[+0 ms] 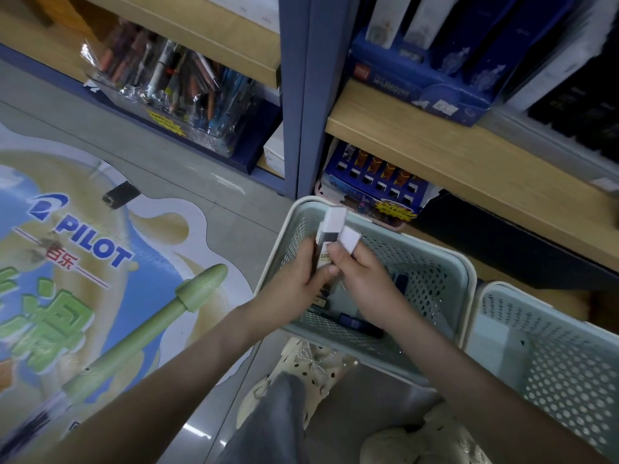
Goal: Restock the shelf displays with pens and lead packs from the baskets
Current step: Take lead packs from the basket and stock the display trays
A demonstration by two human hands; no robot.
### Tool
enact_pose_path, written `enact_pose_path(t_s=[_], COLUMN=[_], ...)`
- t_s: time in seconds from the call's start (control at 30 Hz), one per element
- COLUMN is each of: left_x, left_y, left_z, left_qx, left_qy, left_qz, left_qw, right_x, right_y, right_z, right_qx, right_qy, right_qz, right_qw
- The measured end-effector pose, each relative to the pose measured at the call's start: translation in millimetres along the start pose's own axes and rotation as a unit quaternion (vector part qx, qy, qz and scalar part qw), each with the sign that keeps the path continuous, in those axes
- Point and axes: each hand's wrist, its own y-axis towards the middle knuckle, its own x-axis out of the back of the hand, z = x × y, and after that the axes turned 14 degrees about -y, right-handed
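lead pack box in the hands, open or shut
Open: the lead pack box shows two white end flaps folded out, held by left hand and right hand above the basket.

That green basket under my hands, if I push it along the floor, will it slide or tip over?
The basket looks like stiff perforated plastic with few packs inside, so probably light. Wide and low on smooth floor, it should slide rather than tip.

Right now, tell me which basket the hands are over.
The left basket, by the post: left hand and right hand hold a pack above it. The right basket lies clear of them.
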Motion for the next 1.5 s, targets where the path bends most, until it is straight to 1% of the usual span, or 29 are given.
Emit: enact_pose_path(t_s=[0.1, 0.13, 0.2, 0.23, 0.27, 0.33, 0.37, 0.4, 0.43, 0.47, 0.53, 0.57, 0.6, 0.67, 0.73, 0.83, 0.87, 0.9, 0.93, 0.97, 1.03, 1.07, 1.1, 1.17, 1.2, 1.27, 1.43, 1.5], left_x=[-1, 0, -1, -1, -1, 2, 5, 9, 14, 20, 29, 32, 34, 39, 44, 47, 47, 47, 46, 46, 47, 46, 46, 43, 43, 41, 42, 42], left_y=[2, 2, -2, -4, -6, -10, -11, -13, -15, -17, -22, -24, -27, -31, -34, -37, -38, -38, -38, -38, -38, -38, -39, -40, -41, -43, -48, -47], left_z=[0, 0, -1, -1, -1, -1, -3, -3, -1, -1, -3, -5, -6, -9, -9, -10, -9, -10, -9, -9, -8, -7, -8, -6, -5, -4, -3, -2], left_qx=[0.030, 0.050, 0.084, 0.098, 0.105, 0.105, 0.097, 0.092, 0.087, 0.090, 0.105, 0.113, 0.120, 0.127, 0.121, 0.099, 0.090, 0.083, 0.071, 0.062, 0.048, 0.046, 0.049, 0.052, 0.052, 0.046, 0.006, -0.005], left_qy=[-0.035, -0.063, -0.089, -0.105, -0.126, -0.171, -0.179, -0.172, -0.165, -0.155, -0.148, -0.163, -0.190, -0.240, -0.264, -0.290, -0.291, -0.291, -0.293, -0.293, -0.294, -0.295, -0.293, -0.286, -0.282, -0.270, -0.253, -0.251], left_qz=[0.010, 0.020, 0.043, 0.050, 0.046, 0.034, 0.024, 0.014, 0.003, -0.007, -0.016, -0.015, -0.010, -0.020, -0.044, -0.068, -0.078, -0.089, -0.101, -0.110, -0.115, -0.115, -0.117, -0.127, -0.131, -0.143, -0.196, -0.209], left_qw=[0.999, 0.997, 0.992, 0.988, 0.986, 0.979, 0.979, 0.981, 0.982, 0.984, 0.983, 0.980, 0.974, 0.962, 0.956, 0.950, 0.949, 0.949, 0.948, 0.948, 0.948, 0.948, 0.948, 0.948, 0.949, 0.951, 0.947, 0.945], right_x=[-2, -1, 1, 2, 4, 4, 5, 6, 8, 10, 10, 8, 4, -3, -8, -11, -11, -9, -8, -7, -14, -22, -29, -41, -45, -49, -48, -42], right_y=[-4, -2, 4, 8, 11, 13, 16, 21, 27, 35, 50, 55, 59, 65, 68, 67, 66, 65, 64, 62, 57, 56, 56, 54, 55, 56, 55, 53], right_z=[-6, -8, -8, -7, -8, -14, -23, -36, -52, -72, -106, -119, -128, -136, -134, -130, -130, -131, -129, -127, -118, -116, -115, -112, -112, -111, -111, -119], right_qx=[0.024, 0.015, -0.029, -0.039, -0.032, -0.028, -0.027, -0.010, 0.010, 0.020, -0.020, -0.040, -0.038, -0.009, -0.006, -0.013, 0.002, 0.031, 0.067, 0.104, 0.143, 0.151, 0.158, 0.174, 0.184, 0.191, 0.199, 0.202], right_qy=[-0.085, -0.099, -0.135, -0.173, -0.195, -0.154, -0.154, -0.194, -0.275, -0.369, -0.536, -0.593, -0.636, -0.682, -0.694, -0.702, -0.698, -0.686, -0.666, -0.648, -0.615, -0.627, -0.654, -0.701, -0.715, -0.722, -0.687, -0.691], right_qz=[0.006, 0.005, 0.001, -0.007, -0.006, 0.024, 0.015, -0.004, -0.014, -0.002, 0.047, 0.060, 0.052, 0.023, 0.023, -0.012, -0.030, -0.036, -0.030, 0.001, 0.093, 0.151, 0.186, 0.221, 0.221, 0.214, 0.260, 0.264], right_qw=[0.996, 0.995, 0.990, 0.984, 0.980, 0.987, 0.988, 0.981, 0.961, 0.929, 0.843, 0.802, 0.769, 0.731, 0.719, 0.712, 0.715, 0.726, 0.743, 0.755, 0.770, 0.749, 0.716, 0.655, 0.638, 0.629, 0.649, 0.642])
